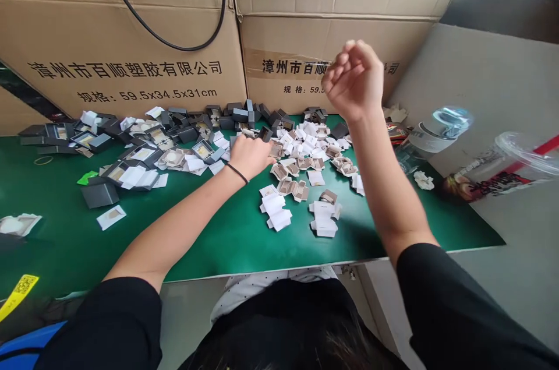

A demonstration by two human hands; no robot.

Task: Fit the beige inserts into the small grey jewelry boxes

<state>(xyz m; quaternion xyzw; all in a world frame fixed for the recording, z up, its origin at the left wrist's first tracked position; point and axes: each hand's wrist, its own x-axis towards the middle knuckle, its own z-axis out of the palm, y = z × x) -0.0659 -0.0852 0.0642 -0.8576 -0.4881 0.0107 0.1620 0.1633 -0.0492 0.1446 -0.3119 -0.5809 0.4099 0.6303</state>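
Note:
My left hand (250, 155) reaches into the heap on the green table, its fingers at a small dark box (265, 134); whether they grip it is hard to make out. Raised above the table, my right hand (354, 81) has its fingers curled in, palm partly showing, and what it holds, if anything, is too small to tell. Many small dark boxes (187, 134) lie along the back and left. White folded card pieces (308, 140) are heaped between my hands. Nearer the front edge lie two unfolded white cards (276, 211) (324, 218).
Large cardboard boxes (131, 38) stand behind the green table (209, 242). At the right are a clear bottle (430, 137), a plastic cup with a red straw (506, 166) and crumpled paper (423, 180). A black cable (170, 45) hangs at the back.

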